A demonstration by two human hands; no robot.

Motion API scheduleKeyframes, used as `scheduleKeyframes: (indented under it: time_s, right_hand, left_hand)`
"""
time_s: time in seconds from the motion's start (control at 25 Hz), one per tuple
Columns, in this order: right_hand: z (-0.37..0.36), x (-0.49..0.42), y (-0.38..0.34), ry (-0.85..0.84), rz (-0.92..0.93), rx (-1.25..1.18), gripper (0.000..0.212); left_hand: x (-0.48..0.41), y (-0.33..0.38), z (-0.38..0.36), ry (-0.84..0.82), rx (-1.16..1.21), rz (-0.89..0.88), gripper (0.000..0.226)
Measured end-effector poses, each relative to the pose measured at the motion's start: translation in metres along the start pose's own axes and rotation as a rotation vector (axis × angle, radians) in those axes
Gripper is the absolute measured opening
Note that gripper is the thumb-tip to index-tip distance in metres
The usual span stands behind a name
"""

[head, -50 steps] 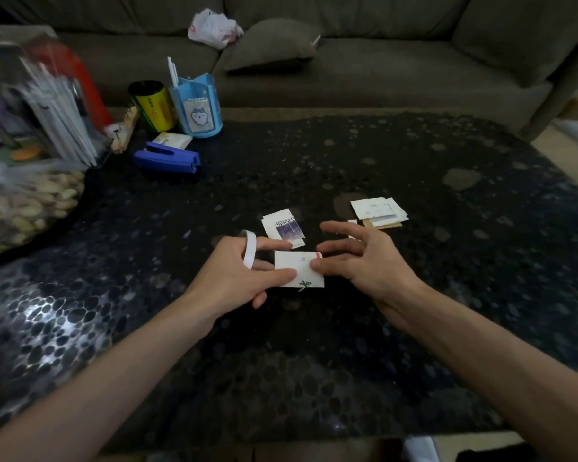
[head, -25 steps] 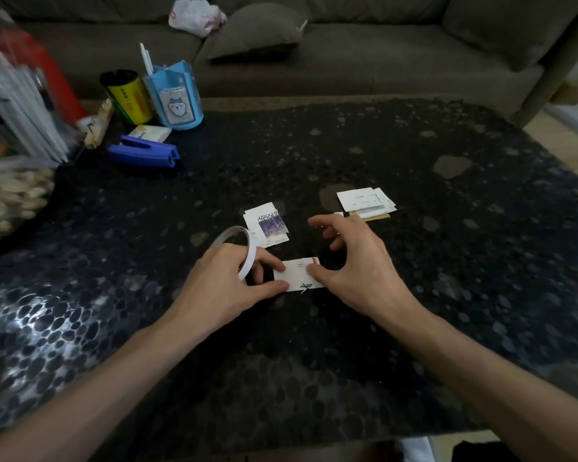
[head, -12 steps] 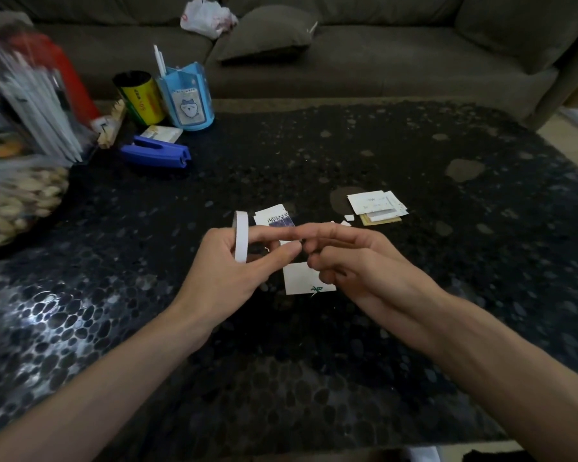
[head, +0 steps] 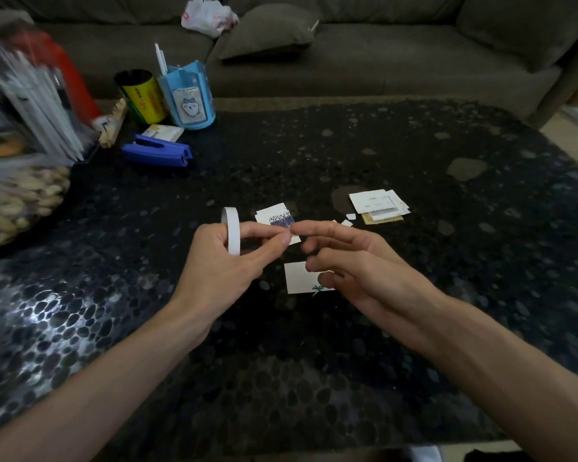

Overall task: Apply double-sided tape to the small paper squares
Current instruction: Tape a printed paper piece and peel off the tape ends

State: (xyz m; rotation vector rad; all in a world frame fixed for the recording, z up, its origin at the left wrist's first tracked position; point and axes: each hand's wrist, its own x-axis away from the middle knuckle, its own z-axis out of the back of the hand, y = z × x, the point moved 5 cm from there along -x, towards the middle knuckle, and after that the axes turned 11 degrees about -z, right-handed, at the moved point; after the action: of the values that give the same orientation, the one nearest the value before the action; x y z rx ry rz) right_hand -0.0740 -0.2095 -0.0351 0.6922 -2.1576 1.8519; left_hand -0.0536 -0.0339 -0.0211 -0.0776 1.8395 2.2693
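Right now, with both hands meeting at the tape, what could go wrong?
The white tape roll sits on the left hand, whose fingertips meet the right hand above the black table: loose tape may stick to skin. The white paper square below looks unpinned, so it may shift or lift.
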Motion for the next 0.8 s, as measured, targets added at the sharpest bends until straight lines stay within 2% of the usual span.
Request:
scheduleKeyframes:
  time_s: [0.56, 0.8]
  right_hand:
    - [-0.0087, 0.0029, 0.0034, -0.060, -0.047, 0.039, 0.049]
    - [-0.0098, 0.0025, 0.0041, -0.068, -0.050, 0.027, 0.049]
  left_hand:
    - [-0.0037, -0.0050, 0.0079, 0.078, -0.126, -0.014, 0.002]
    - [-0.0041, -0.0049, 0.0082, 0.062, -0.142, 0.005, 0.003]
